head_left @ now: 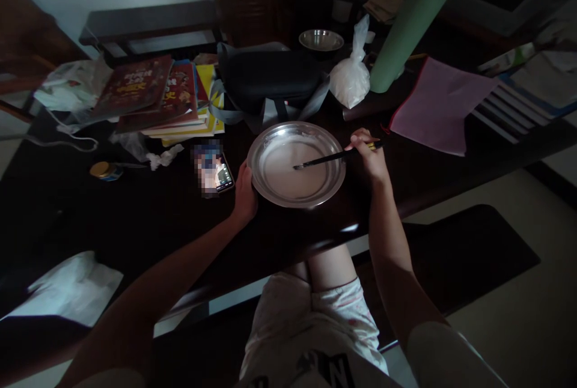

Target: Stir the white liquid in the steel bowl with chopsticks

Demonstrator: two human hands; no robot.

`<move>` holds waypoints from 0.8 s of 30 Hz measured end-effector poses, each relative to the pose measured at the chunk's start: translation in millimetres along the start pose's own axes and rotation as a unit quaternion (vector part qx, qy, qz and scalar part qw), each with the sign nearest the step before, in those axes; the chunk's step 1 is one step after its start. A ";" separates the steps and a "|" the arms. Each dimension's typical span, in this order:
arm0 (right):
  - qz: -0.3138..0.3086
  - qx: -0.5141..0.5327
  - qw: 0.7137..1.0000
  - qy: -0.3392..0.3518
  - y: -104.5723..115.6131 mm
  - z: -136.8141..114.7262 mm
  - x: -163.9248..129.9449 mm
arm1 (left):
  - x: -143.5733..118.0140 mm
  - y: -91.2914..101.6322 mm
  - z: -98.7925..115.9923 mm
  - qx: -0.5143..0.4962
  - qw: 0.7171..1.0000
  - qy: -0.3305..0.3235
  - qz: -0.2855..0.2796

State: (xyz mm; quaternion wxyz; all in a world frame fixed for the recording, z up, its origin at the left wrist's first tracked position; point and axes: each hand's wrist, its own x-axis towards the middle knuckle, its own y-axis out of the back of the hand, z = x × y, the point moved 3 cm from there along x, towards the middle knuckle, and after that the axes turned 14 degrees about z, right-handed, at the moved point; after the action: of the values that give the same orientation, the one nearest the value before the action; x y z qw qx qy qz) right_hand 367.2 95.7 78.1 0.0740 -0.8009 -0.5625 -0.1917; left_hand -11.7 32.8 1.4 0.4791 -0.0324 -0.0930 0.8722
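A shallow steel plate (270, 136) holding pale milky liquid sits on the dark table in front of me. My left hand (244, 194) grips the plate's left rim. My right hand (368, 154) is closed around dark chopsticks (331, 158), whose tips dip into the liquid near the plate's middle.
A phone (216, 173) with a lit screen lies left of the plate. Behind it are stacked books (157, 97), a dark bag (270, 81), a small steel bowl (321, 39), a tied white plastic bag (351, 75), a green flask (408, 21) and a pink folder (439, 106). A small jar (103, 170) lies far left.
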 end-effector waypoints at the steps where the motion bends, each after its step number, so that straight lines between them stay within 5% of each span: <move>1: -0.011 0.004 1.000 0.001 -0.3 0.1 -0.4 | -0.5 -0.4 1.0 0.001 1.000 -0.003 0.001; 5: -0.068 -0.002 0.998 0.016 -5.6 -0.2 -2.8 | 0.0 1.0 1.5 0.001 1.000 0.002 0.003; 10: -0.012 -0.001 1.000 0.003 -0.3 -2.2 -2.2 | 2.6 4.8 -3.6 0.001 1.000 0.013 -0.007; 15: -0.064 -0.011 0.998 -0.007 -7.2 -9.3 -5.1 | 1.2 5.8 -2.4 -0.001 1.000 0.021 -0.009; 20: 0.010 -0.018 1.000 -0.007 -1.0 -7.6 -2.5 | -0.9 2.7 -0.8 0.007 1.000 0.014 -0.005; 24: -0.047 -0.010 0.999 -0.013 -1.8 -7.1 -3.7 | -2.2 0.3 -0.9 -0.001 1.000 0.015 -0.004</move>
State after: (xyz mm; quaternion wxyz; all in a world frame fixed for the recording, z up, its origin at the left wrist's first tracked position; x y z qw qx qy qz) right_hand 362.8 90.7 83.0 0.0493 -0.7768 -0.5983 -0.1902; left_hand -10.6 31.0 0.4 0.4836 -0.0452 -0.0867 0.8698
